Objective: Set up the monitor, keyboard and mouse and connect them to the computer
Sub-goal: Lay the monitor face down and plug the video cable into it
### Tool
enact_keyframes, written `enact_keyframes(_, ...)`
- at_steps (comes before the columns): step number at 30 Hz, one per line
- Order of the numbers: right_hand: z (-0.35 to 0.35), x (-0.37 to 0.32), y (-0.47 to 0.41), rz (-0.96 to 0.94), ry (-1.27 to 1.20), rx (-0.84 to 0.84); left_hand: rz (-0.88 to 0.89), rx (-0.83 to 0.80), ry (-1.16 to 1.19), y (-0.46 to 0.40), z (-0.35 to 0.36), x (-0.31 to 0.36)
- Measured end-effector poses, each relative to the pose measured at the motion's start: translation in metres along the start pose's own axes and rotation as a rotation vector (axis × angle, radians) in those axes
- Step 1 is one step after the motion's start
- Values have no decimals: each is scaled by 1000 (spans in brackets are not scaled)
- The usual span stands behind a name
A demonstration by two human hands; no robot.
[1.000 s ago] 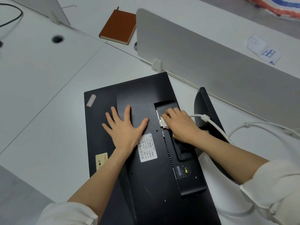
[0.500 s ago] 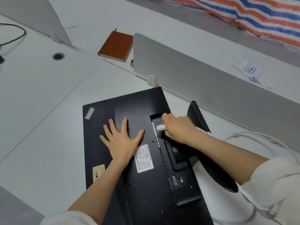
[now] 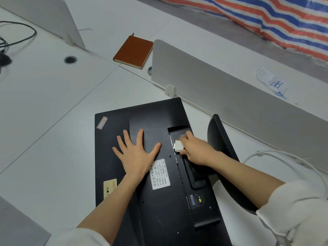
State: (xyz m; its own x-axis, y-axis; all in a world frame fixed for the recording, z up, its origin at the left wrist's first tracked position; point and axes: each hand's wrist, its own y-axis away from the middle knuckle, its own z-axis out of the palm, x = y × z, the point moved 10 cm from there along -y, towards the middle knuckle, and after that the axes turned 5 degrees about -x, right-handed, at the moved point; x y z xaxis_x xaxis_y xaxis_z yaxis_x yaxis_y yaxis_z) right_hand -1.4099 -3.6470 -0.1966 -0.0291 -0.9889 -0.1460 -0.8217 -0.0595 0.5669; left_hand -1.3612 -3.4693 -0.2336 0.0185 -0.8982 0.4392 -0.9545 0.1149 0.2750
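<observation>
A black monitor (image 3: 156, 119) lies face down on the white desk (image 3: 53, 121), its back and stand base (image 3: 223, 142) towards me. My left hand (image 3: 135, 153) presses flat on the monitor's back, fingers spread. My right hand (image 3: 197, 150) pinches a white cable connector (image 3: 178, 146) at the edge of the port recess (image 3: 177, 132) on the monitor's back. The white cable (image 3: 287, 157) curves away over the desk to the right. How far the connector sits in a port is hidden by my fingers.
A grey desk divider (image 3: 230, 96) stands just behind the monitor. A brown notebook (image 3: 134, 51) lies beyond it on the far desk. A round cable hole (image 3: 70, 59) and black cables (image 3: 21, 38) are at the left. A striped tarpaulin (image 3: 276, 20) covers the floor beyond.
My right hand has stayed at the port recess, shifting its grip on the white connector there. My left hand stays flat on the monitor. The view has tilted up.
</observation>
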Motion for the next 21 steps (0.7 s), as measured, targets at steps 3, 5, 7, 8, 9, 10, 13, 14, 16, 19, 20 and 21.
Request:
enact_keyframes(3,5,0,2,-75,-63,28,0,1,0,-1,1,-1)
enact_keyframes(5,5,3,3,-104,-69,28,4,3,-2,-1,1,-1)
enact_keyframes(7,4,2,5,-134,-74,13,2,9,-2,-2,1,-2)
enact_keyframes(8,3,0,6,-157,-44,13,-1,10,0,-2,1,-2)
enact_keyframes(9,4,-1,6,-174,-5,9,-1,13,3,-2,1,-3)
enact_keyframes(10,4,-2,6,-191,13,17,-1,18,5,-2,1,-2)
enact_keyframes(13,3,-1,2,-197,3,44,-4,20,-1,-2,1,-3)
enact_keyframes(14,4,-1,1,-194,7,58,-6,19,-2,-2,1,-3)
enact_keyframes(16,5,0,-1,-188,10,95,-8,17,-6,-3,2,-2)
enact_keyframes(19,7,1,-2,-173,-5,119,-7,21,-6,-2,2,-2)
enact_keyframes(20,8,1,-2,-174,-15,120,-5,22,-7,-1,2,-2)
enact_keyframes(21,8,0,-2,-178,-25,120,-5,23,-7,-1,2,-1)
